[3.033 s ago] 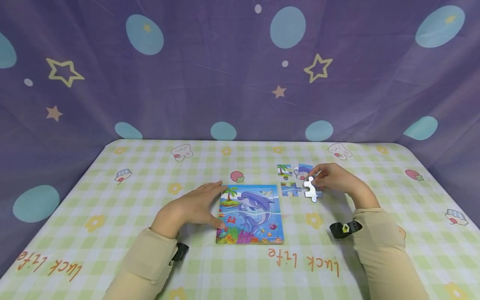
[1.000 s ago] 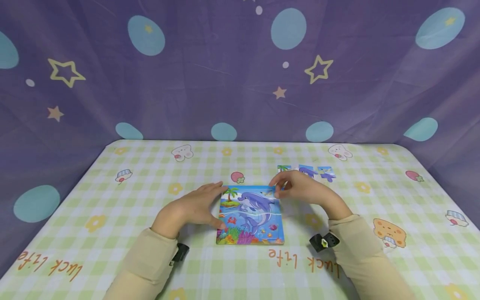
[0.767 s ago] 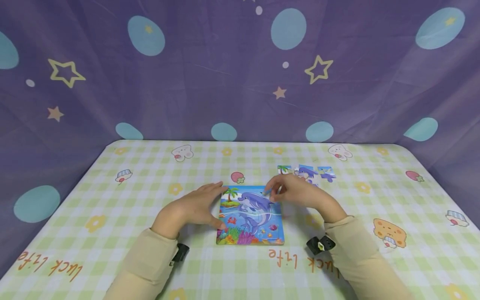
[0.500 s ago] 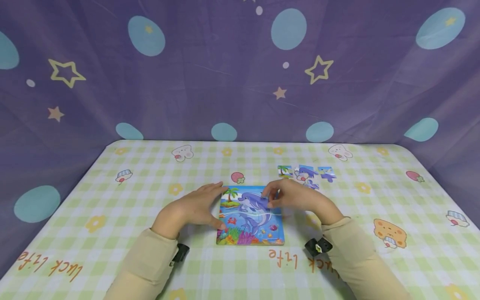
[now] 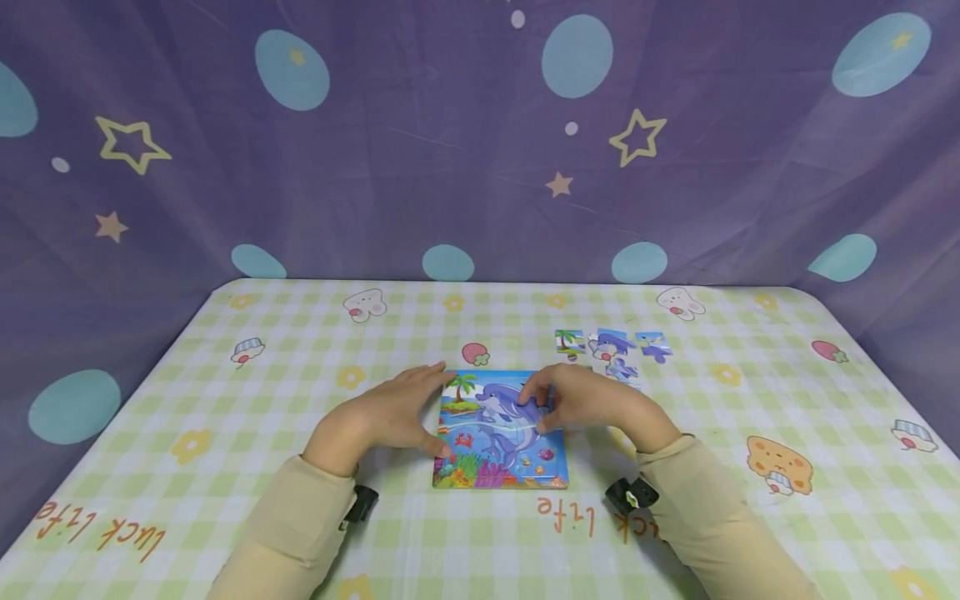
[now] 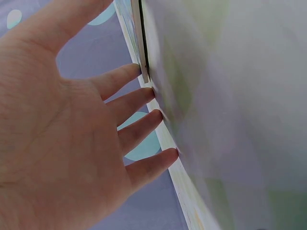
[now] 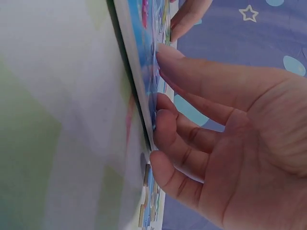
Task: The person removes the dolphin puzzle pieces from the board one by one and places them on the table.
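1. Head view: finding the right hand (image 5: 592, 404) shifted leftward since a second ago, away from the loose pieces (image 5: 611, 346) and onto the upper right part of the puzzle board (image 5: 501, 429), near the middle of the bench (image 5: 300, 333).
2. Seeing its fingers (image 5: 538, 393) bent down onto the dolphin picture; being unable to tell whether a piece is pinched beneath them.
3. Noting the left hand (image 5: 382, 417) lying relaxed and flat, holding nothing, touching the board's left edge.
4. Left wrist view: showing the left hand (image 6: 62, 143) spread, fingers (image 6: 139, 98) straight, tips meeting the bench (image 6: 230, 96) just below the board's edge (image 6: 140, 43).
5. Right wrist view: showing the right hand (image 7: 230, 124) with fingers (image 7: 165, 129) curled, tips pressing the board's printed face (image 7: 144, 57) close to its rim; loose pieces (image 7: 151, 206) blurred beyond.
6. Doing this step well, by judgement: keeping the left hand bracing the board against sliding, pressing evenly with the fingertips instead of one corner, and lifting straight off so nothing gets dragged out.
7. Counting: one board, two hands, two black wrist cameras (image 5: 632, 493), and seemingly four loose pieces in a cluster beyond the board's right corner, the lowest partly hidden.
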`<state>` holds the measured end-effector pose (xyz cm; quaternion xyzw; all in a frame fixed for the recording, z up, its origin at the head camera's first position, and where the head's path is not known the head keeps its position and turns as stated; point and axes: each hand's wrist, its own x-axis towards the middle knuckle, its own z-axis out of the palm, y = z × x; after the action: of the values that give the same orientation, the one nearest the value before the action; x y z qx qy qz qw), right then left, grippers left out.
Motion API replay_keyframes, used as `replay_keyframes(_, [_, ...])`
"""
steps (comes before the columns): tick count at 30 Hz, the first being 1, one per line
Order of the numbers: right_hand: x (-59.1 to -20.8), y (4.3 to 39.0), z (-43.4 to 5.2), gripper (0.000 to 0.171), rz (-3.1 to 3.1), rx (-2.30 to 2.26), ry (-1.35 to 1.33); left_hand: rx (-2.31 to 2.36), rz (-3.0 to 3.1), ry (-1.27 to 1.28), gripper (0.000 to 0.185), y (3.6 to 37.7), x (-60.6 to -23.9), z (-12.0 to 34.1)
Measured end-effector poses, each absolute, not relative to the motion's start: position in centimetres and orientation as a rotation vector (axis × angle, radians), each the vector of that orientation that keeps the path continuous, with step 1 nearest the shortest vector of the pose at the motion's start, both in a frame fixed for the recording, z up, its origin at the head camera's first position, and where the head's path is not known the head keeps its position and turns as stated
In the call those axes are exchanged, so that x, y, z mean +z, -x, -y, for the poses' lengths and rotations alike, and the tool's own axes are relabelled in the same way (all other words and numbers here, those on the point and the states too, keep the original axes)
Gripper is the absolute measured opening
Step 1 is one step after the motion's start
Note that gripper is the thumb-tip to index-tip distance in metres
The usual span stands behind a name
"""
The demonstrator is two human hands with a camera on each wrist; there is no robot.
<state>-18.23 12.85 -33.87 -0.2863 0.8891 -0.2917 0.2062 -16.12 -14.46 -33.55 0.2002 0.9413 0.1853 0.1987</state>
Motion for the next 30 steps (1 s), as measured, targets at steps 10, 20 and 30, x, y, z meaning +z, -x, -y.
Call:
replay_keyframes(10, [-34.09, 18.17, -12.71, 0.028, -2.490, -0.760, 0.854, 0.523, -2.631, -0.552, 0.103, 16.07, -33.43, 14.48])
replay_keyframes(20, [-34.07, 18.01, -12.65, 0.031, -2.478, -0.766, 0.843, 0.524, -2.636, -0.551, 0.103, 15.95, -33.48, 14.52])
replay_keyframes(30, [-33.83, 18.05, -12.84, 0.029, -2.489, -0.821, 0.835, 0.510, -2.639, -0.567, 0.102, 16.13, -33.66, 14.52])
